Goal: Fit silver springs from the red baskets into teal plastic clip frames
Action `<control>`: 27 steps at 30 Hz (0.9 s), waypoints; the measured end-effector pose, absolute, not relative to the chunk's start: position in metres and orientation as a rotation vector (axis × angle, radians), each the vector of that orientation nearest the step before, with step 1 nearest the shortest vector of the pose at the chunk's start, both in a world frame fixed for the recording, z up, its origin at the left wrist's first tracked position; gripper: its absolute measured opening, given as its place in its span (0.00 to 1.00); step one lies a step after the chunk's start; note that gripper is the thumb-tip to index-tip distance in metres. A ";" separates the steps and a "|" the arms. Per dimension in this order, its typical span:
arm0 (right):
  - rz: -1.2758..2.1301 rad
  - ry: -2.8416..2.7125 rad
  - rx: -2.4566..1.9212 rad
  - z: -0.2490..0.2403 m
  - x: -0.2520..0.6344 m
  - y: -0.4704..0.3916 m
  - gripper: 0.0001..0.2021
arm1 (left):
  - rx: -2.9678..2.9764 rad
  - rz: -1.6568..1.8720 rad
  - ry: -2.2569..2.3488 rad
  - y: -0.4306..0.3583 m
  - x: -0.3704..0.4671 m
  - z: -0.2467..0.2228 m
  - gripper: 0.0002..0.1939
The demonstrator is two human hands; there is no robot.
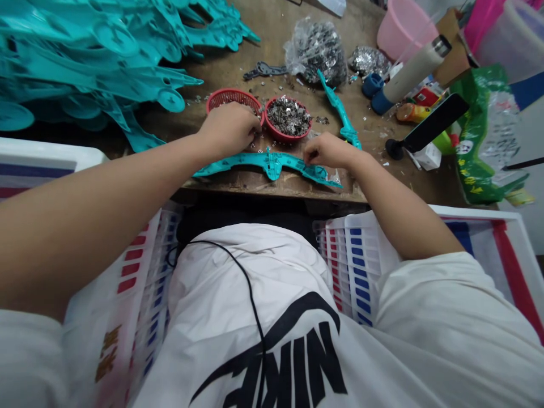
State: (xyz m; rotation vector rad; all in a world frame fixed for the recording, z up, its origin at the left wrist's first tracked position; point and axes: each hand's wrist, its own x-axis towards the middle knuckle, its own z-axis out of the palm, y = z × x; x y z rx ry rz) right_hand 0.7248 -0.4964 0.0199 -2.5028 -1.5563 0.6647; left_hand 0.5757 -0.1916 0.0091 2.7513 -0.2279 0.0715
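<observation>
Currently, in the head view, a teal strip (272,165) lies crosswise at the centre of the frame, near the front edge of the wooden table (216,65). Just above it, the left hand (232,130) reaches over the near side of a red basket (233,90), its fingers curled inward; whether they pinch anything cannot be told. Beside that basket, a red bowl (281,135) is heaped with small metal pieces (291,116). Right of centre, the right hand (332,150) is bent over the strip's right part, fingers drawn together and almost closed; any piece between them is too small to make out. A pile of teal parts (106,62) fills the upper left. The step in hand looks like fine fingertip work at the strip with the little metal pieces; the next move seems to call for a light pinch and careful placing.
</observation>
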 end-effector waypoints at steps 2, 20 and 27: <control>0.638 -1.573 -2.493 0.020 0.726 -0.497 0.07 | 2.753 0.019 -0.165 -0.197 0.572 0.015 0.16; 0.672 -1.584 -2.568 0.024 0.724 -0.496 0.16 | 2.860 -0.066 0.281 -0.210 0.563 0.045 0.26; 0.708 -1.526 -2.610 0.034 0.717 -0.496 0.14 | 2.838 -0.102 0.321 -0.209 0.562 0.046 0.30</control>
